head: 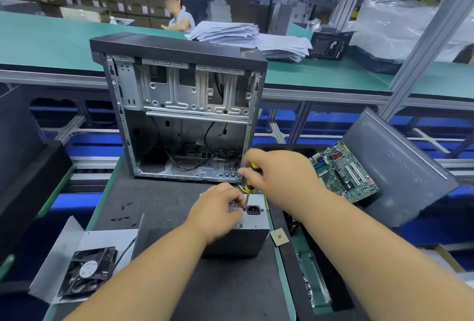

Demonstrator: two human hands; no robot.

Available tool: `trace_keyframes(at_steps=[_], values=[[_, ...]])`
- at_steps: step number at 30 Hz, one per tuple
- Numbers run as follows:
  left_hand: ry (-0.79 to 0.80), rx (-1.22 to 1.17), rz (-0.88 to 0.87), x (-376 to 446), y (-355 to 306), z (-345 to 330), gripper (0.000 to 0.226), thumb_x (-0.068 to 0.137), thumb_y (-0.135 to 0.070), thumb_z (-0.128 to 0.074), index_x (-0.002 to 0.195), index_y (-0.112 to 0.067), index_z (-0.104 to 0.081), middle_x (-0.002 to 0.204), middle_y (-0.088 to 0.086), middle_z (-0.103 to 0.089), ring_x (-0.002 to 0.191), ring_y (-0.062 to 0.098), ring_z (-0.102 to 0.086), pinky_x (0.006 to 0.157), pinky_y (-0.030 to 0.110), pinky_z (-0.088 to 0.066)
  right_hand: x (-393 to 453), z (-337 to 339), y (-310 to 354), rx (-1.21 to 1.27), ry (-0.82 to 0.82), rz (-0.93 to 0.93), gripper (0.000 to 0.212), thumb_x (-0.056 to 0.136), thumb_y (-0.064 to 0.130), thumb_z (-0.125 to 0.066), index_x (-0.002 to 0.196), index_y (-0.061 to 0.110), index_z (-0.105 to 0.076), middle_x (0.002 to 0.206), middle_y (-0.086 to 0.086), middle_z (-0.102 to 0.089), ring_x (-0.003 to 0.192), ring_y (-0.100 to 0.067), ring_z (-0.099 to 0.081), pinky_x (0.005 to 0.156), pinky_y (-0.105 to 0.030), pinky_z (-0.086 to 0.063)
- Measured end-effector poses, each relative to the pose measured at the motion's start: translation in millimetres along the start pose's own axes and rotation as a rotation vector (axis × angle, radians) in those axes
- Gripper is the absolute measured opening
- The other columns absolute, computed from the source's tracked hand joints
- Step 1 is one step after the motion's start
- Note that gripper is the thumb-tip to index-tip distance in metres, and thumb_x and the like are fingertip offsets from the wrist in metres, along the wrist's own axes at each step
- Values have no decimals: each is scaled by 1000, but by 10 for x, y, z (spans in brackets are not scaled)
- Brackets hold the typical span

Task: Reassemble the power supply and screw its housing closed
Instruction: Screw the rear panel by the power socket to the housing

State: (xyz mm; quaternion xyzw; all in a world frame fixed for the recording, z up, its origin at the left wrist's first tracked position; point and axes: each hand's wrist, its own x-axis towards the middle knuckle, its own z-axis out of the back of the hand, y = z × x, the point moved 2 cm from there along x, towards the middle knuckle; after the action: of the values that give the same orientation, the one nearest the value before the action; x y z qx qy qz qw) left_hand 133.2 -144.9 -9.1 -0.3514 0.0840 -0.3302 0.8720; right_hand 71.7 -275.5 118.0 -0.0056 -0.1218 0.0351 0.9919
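Nearest, at six o'clock, two forearms reaching in over the dark mat (164, 200). Power supply (252, 220) just past centre, socket face up. Right hand (277, 174) clenched round the yellow-black screwdriver (250, 184), tip down beside the socket toward ten o'clock. Left hand (218, 211) curled on the housing, fingers pinching by the tip. Best kept upright, pressed firmly, turned slowly. Loose screws (123, 214) at nine o'clock.

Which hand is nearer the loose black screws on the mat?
Left. The left hand rests on the power supply, just right of the loose screws. The right hand grips the screwdriver farther right, beyond the supply's power socket.
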Motion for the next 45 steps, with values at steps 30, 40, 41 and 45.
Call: trace_keyframes(at_steps=[30,40,41,45], values=[[7,20,11,-40,-48,12,28,80,-23,-64,75,-47,-50,99,-17,-54,103,7,-48,86,32,-45,-7,-98,35,160,19,-106,29,101,43,-46,89,20,-33,61,3,-42,53,-10,-36,45,-30,-20],[-6,-82,13,-57,-17,27,36,80,-11,-68,91,-44,-60,103,-14,-53,103,3,-49,88,20,-43,-298,-13,-428,526,-146,-309,27,93,47,-58,77,26,-54,59,7,-51,58,-8,-47,55,-30,-40],[-21,-64,29,-52,-6,32,37,80,-13,-69,100,-44,-60,108,-15,-50,107,3,-46,93,21,-40,-335,-23,-499,627,-195,-383,26,92,45,-59,76,25,-55,58,6,-50,55,-7,-46,55,-30,-40],[-50,164,200,-20,41,57,49,83,-37,-69,129,-38,-51,135,-18,-38,133,14,-27,110,31,-23,-398,-226,-734,1077,-173,-778,23,96,33,-58,87,13,-64,59,3,-64,48,-6,-50,59,-29,-40]])
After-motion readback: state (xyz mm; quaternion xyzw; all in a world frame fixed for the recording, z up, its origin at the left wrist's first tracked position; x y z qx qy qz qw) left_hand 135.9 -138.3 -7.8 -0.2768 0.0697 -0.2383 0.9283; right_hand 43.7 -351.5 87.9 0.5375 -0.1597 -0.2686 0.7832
